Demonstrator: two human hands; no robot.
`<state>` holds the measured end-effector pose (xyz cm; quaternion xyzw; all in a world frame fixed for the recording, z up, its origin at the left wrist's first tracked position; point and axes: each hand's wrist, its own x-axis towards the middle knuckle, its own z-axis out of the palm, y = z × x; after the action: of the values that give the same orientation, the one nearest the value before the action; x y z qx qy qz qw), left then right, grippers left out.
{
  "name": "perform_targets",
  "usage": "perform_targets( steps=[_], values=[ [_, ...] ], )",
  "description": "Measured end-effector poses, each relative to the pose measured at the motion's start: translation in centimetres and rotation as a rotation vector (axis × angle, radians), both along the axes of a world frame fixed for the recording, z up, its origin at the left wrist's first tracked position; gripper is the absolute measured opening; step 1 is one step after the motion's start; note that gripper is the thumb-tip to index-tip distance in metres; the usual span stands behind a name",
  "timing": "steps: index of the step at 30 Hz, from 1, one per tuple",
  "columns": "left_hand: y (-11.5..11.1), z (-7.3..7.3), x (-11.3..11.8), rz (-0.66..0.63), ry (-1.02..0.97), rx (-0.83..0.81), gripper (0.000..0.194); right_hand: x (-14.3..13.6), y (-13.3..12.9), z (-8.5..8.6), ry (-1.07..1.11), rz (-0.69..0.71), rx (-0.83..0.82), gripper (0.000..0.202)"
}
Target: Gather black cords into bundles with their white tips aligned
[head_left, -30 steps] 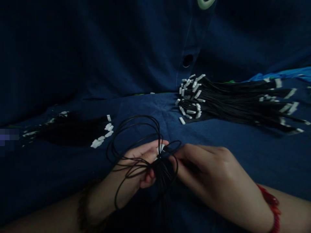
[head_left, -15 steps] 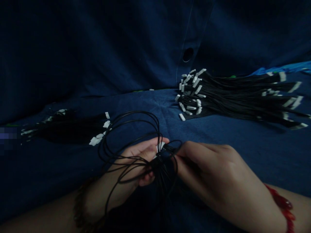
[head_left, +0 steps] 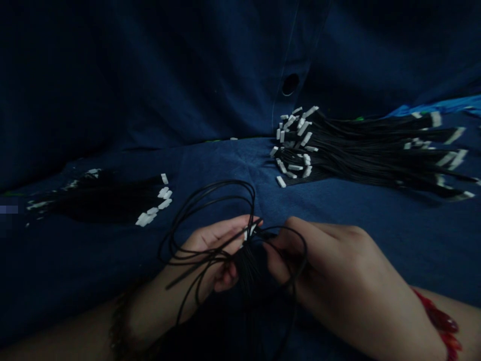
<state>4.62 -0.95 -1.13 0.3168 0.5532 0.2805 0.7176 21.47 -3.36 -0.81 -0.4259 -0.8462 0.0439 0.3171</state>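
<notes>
My left hand (head_left: 214,240) is closed around a cable with thin black wires (head_left: 250,271), its thumb and fingers pressed about a small white connector (head_left: 247,233). Several wires loop up and leftward above that hand, and more hang down below it. Close by on the right, my right hand (head_left: 334,271) is curled with thumb and index finger pinched on a black wire near the connector. A thin wire loop passes in front of its fingers. The exact grip of the right fingertips is partly in shadow.
On the blue cloth (head_left: 210,160) at right lies a large bundle of black cables (head_left: 356,150) with white connectors at both ends. A smaller dark cable bundle (head_left: 108,198) lies at left. Blue strands (head_left: 436,106) sit at the far right. A dark blue cloth hangs behind.
The wire loops over my left hand have shifted slightly right and down. A loop near my right fingers has grown wider. Both hands stay almost in place.
</notes>
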Motion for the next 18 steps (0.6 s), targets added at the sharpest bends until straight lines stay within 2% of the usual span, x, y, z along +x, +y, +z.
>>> perform_targets(
  steps=[8, 12, 18],
  values=[
    [0.1, 0.3, 0.1, 0.003, 0.011, -0.002, 0.051, 0.0, 0.2, -0.1, -0.009, 0.017, -0.014, 0.015],
    [0.2, -0.3, -0.3, -0.074, -0.041, 0.008, 0.056, -0.1, 0.1, 0.0, -0.006, 0.007, 0.013, 0.012],
    [0.0, -1.4, -0.7, -0.063, -0.006, 0.070, 0.054, 0.0, -0.1, -0.4, -0.041, 0.033, 0.015, 0.017]
  ],
)
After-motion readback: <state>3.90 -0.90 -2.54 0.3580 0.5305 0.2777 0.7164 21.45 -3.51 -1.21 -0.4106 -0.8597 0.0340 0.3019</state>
